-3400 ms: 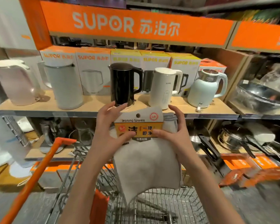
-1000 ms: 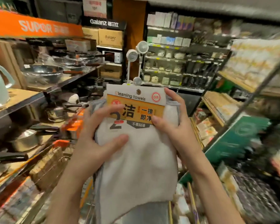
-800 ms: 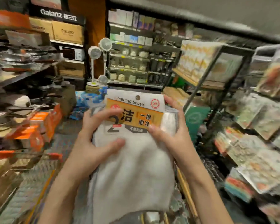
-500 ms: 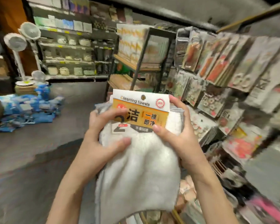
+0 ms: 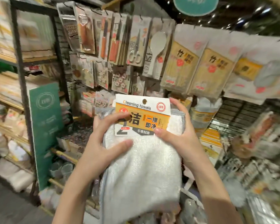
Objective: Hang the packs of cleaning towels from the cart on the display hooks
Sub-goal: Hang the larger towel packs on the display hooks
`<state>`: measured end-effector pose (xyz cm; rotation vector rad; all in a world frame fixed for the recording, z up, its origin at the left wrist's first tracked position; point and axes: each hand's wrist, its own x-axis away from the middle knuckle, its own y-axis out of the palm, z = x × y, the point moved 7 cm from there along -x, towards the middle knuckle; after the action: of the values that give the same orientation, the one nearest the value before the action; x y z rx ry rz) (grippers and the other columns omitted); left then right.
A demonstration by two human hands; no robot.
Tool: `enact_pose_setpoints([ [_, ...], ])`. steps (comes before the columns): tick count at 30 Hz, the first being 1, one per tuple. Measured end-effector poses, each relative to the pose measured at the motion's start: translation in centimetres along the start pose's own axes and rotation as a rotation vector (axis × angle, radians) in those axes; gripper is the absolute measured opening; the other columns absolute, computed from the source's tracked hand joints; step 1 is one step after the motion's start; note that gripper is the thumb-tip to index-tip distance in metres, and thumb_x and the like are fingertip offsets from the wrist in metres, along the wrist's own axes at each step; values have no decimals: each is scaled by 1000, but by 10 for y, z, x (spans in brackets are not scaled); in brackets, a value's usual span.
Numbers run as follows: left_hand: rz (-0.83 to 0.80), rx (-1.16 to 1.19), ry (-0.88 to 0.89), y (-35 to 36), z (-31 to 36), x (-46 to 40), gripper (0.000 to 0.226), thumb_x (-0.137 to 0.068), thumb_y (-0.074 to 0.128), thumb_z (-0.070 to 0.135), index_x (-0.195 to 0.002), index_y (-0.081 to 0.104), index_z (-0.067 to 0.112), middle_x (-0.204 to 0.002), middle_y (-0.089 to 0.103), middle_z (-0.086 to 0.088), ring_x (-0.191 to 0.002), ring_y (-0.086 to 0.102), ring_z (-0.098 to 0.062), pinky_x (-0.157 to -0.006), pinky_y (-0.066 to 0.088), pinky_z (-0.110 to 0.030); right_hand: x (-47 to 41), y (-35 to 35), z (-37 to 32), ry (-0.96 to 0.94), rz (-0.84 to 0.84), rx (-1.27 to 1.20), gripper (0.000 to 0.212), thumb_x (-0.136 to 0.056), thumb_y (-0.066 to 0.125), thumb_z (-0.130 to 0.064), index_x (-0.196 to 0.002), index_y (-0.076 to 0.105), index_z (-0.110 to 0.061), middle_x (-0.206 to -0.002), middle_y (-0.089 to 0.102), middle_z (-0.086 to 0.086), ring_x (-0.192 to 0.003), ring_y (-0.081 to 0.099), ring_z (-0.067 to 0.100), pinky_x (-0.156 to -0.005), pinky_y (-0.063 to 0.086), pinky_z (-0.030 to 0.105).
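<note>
Upright, white towel pack (image 5: 141, 167), orange-and-white "Cleaning towels" header card (image 5: 143, 113).

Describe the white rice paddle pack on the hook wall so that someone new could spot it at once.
Look at the wall of hanging packs above the held cleaning-towel pack. In the top row, right of the scissors pack, hangs the rice paddle pack: the only one showing a big white spoon shape.
</note>
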<state>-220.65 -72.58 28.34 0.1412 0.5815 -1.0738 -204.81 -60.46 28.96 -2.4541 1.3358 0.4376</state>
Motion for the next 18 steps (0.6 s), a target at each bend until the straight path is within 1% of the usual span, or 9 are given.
enact_pose_setpoints([
  [1,-35,17,10,9,0,-3,52,-60,69,43,-108,58,59,-115,54,30,-120,48,-4,-100,37,-23,6,-11,-2,9,43,22,79,-56,85,-38,-123,45,-55,-126,60,-14,-114,60,10,-82,54,24],
  [4,-135,72,36,41,-1,-7,51,-64,70,42,-112,58,56,-119,54,32,-124,45,-6,-102,34,-30,26,-44,-4,42,154,94,82,-54,86,-45,-124,45,-55,-131,57,-13,-120,55,12,-93,50,37],
  [6,-196,100,51,68,-2,-5,51,-65,69,42,-112,57,57,-120,55,32,-126,43,-4,-101,33,-24,44,-68,0,79,202,117,84,-52,87,-49,-124,45,-56,-131,56,-14,-121,54,12,-96,47,40],
  [8,-253,141,49,97,-5,-1,51,-66,69,42,-112,56,58,-120,55,32,-126,42,2,-98,34,-13,63,-92,5,122,253,127,82,-48,87,-50,-119,47,-60,-126,59,-18,-118,56,7,-94,48,36],
  [10,-307,178,36,127,-8,3,53,-66,70,42,-115,56,58,-122,54,31,-126,42,2,-99,33,-13,80,-116,8,141,314,138,79,-48,86,-47,-117,49,-59,-125,60,-17,-117,56,5,-97,47,38],
  [11,-330,190,27,142,-10,4,55,-65,70,42,-117,55,57,-123,54,31,-127,42,1,-99,33,-13,88,-129,10,141,352,149,78,-49,86,-44,-117,50,-57,-129,58,-14,-120,54,8,-101,44,42],
  [13,-361,222,3,174,-13,4,61,-64,71,44,-121,54,55,-123,53,27,-125,44,2,-97,33,-7,101,-156,13,130,449,168,76,-52,85,-39,-118,51,-54,-136,51,-5,-126,49,14,-106,39,48],
  [15,-393,255,-18,208,-15,4,66,-63,72,45,-125,52,54,-126,51,24,-125,45,5,-97,33,-5,112,-184,19,125,537,160,74,-52,84,-37,-116,52,-54,-137,48,-2,-126,49,17,-106,39,49],
  [18,-411,271,-35,258,-16,3,68,-62,73,45,-125,50,57,-132,48,20,-125,43,8,-95,32,-3,122,-229,29,141,595,163,75,-54,88,-27,-117,55,-49,-131,54,3,-122,53,21,-104,41,50],
])
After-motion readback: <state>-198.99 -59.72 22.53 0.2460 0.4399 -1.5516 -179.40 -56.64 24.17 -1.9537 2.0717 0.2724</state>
